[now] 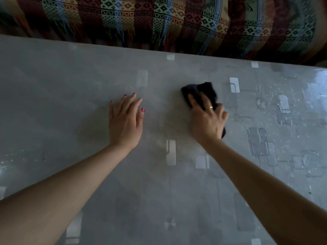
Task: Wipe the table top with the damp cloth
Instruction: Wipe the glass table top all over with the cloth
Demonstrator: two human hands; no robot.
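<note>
A grey table top (70,82) with a pale block pattern fills the view. A dark, crumpled cloth (203,91) lies on it right of centre. My right hand (207,119) presses down on the cloth, its fingers curled over it; most of the cloth pokes out beyond the fingertips and a bit shows by the wrist. My left hand (125,121) rests flat on the table left of the cloth, fingers spread, holding nothing. The surface at the right (283,106) glistens with wet streaks.
A striped, patterned woven blanket with fringes (159,23) hangs over furniture just beyond the table's far edge. The table's right corner (318,71) is near the frame edge.
</note>
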